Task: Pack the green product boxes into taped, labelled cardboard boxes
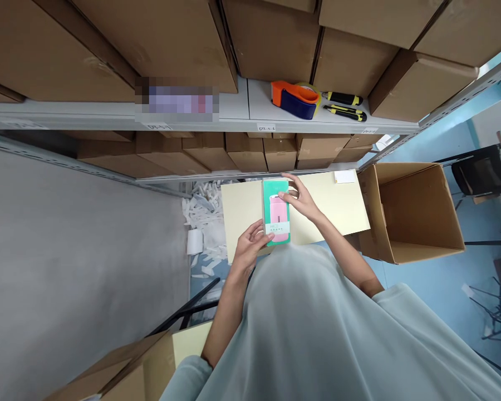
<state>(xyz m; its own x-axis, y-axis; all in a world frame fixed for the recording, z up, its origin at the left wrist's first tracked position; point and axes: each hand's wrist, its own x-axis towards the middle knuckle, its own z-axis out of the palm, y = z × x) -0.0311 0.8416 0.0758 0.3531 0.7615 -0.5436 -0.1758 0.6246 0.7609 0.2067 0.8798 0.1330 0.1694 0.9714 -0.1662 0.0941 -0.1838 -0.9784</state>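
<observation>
Between my two hands is a flat green box [278, 214] with a pink device pictured on its front. My left hand [247, 245] grips its lower left corner, thumb on the front face. At the upper right edge, my right hand [299, 196] holds it with the thumb on the front and fingers around the side. The box is held over a pale yellow tabletop [329, 209]. A small white box or stack of labels [344, 176] lies at the table's far right corner.
An open cardboard box [417, 211] stands right of the table. Above, a shelf carries cartons [275, 39], an orange and blue tape dispenser [296, 99] and utility knives [344, 106]. White paper strips [211, 209] and a white roll [195, 241] lie on the left.
</observation>
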